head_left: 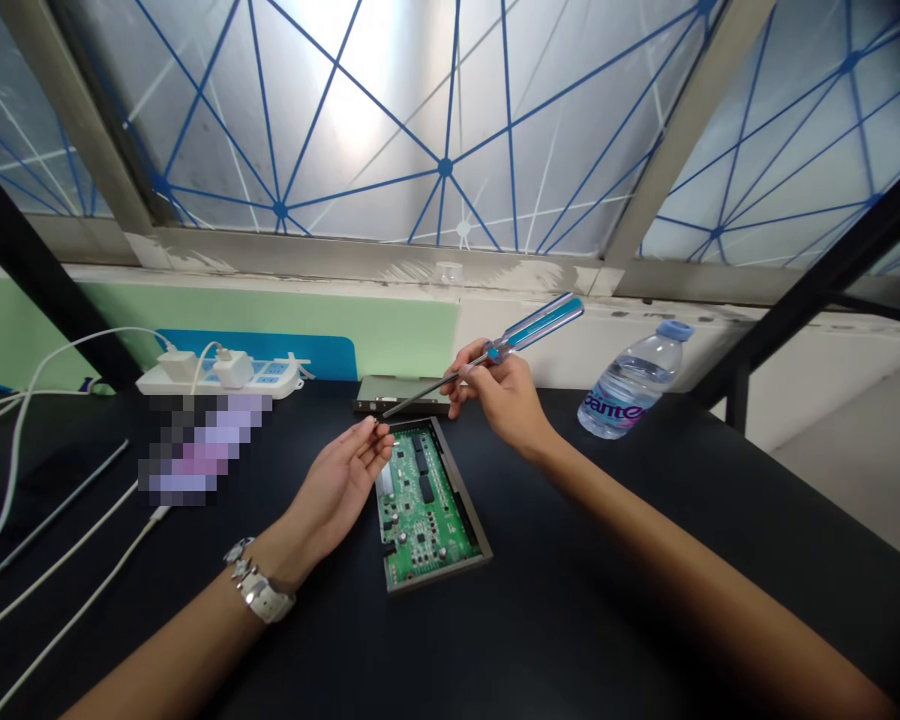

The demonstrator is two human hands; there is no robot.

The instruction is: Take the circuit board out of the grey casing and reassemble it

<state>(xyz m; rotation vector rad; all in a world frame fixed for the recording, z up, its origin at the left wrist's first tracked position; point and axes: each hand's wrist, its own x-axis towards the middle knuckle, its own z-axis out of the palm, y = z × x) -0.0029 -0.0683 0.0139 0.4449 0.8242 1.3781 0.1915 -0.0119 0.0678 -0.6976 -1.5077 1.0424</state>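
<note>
Your right hand (499, 400) grips the screwdriver (495, 352). Your left hand (345, 475) pinches together at its tip. At 6 o'clock, the box (482, 548) is already open, with its green board (420, 510) showing.

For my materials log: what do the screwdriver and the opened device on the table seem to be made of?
Screwdriver: handle looks like clear blue plastic, glossy and see-through; shaft is thin grey metal with a dull shine. Circuit board: green laminate, matte, dotted with black chips. Its tray-like case: probably painted metal or plastic, dark grey; the look leaves it open.
</note>
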